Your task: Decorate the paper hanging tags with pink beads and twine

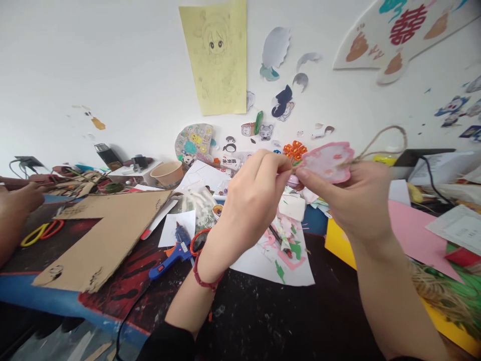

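Both hands are raised over the table, fingertips nearly touching. My right hand point(349, 200) is closed on a pink-edged translucent tag point(327, 161), thumb at its lower left edge; a twine loop point(394, 131) rises from the tag's right side. My left hand point(255, 200) has its fingers pinched together at the tag's left tip; what lies between them is hidden. An orange beaded flower point(295, 150) shows just above the fingertips. Below them, a white paper sheet point(300, 271) bears pink and green scraps and a dark pen.
A blue glue gun point(173, 253) with a cable lies left of my forearm, near red-handled scissors point(198, 242). Cut cardboard point(93, 245) and yellow-red scissors point(41, 233) are further left, beside another person's hand point(18, 205). Pink paper point(417, 235) and twine point(436, 286) lie right.
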Demonstrator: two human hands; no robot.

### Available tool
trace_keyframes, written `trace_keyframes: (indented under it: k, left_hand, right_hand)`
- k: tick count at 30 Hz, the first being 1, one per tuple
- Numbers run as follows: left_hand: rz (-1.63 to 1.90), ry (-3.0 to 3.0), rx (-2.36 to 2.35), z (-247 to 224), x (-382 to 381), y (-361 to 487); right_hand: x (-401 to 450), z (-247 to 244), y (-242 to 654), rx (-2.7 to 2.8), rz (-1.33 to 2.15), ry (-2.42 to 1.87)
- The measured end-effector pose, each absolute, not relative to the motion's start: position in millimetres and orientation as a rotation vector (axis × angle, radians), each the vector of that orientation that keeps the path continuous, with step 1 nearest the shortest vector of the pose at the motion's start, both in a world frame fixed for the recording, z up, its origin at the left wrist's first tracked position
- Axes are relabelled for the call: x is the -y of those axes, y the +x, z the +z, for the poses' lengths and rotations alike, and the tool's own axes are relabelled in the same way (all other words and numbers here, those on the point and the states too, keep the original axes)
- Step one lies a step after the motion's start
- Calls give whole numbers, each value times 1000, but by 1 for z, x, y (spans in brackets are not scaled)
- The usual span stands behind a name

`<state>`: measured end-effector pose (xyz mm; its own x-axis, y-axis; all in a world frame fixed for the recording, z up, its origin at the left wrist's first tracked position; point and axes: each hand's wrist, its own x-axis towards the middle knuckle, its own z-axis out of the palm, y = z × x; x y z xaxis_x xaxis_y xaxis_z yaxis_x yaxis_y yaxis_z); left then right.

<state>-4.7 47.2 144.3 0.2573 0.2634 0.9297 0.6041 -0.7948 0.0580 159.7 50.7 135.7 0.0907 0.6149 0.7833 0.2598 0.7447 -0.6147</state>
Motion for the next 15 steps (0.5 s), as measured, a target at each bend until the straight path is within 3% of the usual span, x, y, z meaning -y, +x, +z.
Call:
trace_keyframes:
  k: [9, 15]
  left_hand:
    - [-1703, -2363, 1008, 146, -43, -8]
    - [-1727, -2274, 871, 146, -44, -5]
  right_hand:
    - [-55, 132, 149, 1341, 36, -678]
    - [-62, 131, 150, 1361, 462, -590]
